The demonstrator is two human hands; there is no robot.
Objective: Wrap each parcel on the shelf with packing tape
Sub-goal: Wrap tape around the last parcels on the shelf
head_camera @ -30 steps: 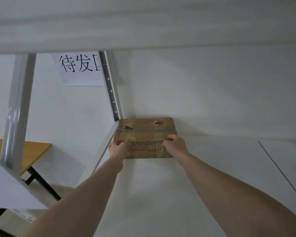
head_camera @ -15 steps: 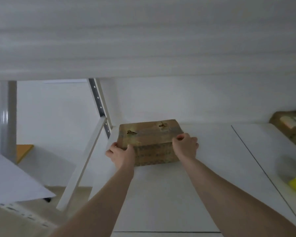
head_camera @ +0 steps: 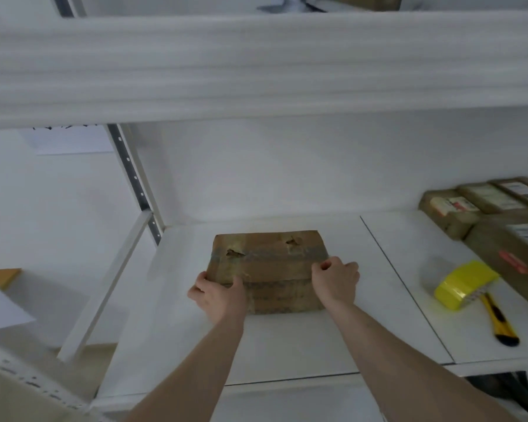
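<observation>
A brown cardboard parcel (head_camera: 269, 263), banded with tape and torn in two spots on top, lies on the white shelf board (head_camera: 287, 345). My left hand (head_camera: 218, 295) grips its near left corner, thumb on top. My right hand (head_camera: 336, 281) grips its near right corner with curled fingers. A roll of yellow packing tape (head_camera: 465, 287) lies to the right on the same shelf, apart from both hands.
A yellow-and-black utility knife (head_camera: 499, 319) lies just in front of the tape. Several labelled brown parcels (head_camera: 482, 208) sit at the far right. The upper shelf's thick white edge (head_camera: 256, 68) hangs overhead. A perforated grey upright (head_camera: 133, 178) stands at the shelf's left.
The parcel has come forward from the back left corner toward the shelf's middle, held in both hands. The view has dropped and swung right, bringing the tape, knife and other parcels into sight.
</observation>
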